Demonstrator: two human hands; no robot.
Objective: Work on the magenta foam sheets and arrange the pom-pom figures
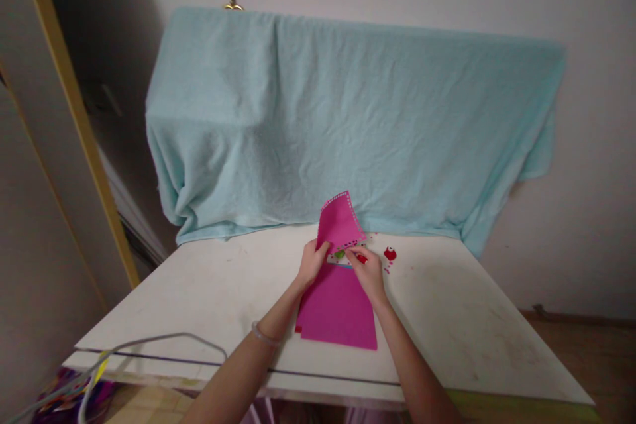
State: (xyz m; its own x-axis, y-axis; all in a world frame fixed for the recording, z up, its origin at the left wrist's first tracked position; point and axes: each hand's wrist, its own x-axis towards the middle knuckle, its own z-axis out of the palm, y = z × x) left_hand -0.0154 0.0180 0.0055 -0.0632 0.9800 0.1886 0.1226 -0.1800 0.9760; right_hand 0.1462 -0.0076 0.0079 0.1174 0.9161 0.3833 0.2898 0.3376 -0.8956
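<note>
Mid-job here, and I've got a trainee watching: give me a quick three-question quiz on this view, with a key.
1. Multiple choice: what runs along edges of the raised, thin magenta sheet in the left hand?
a) metal staples
b) small holes
c) yellow ribbon

2. True or false: the small, rounded, shiny red object on the white, flat tabletop lies to the right of the right hand.

3. Fill in the blank: the pale, ring-shaped bracelet is on the ____ wrist.

Key: 1. b; 2. true; 3. left.
</note>
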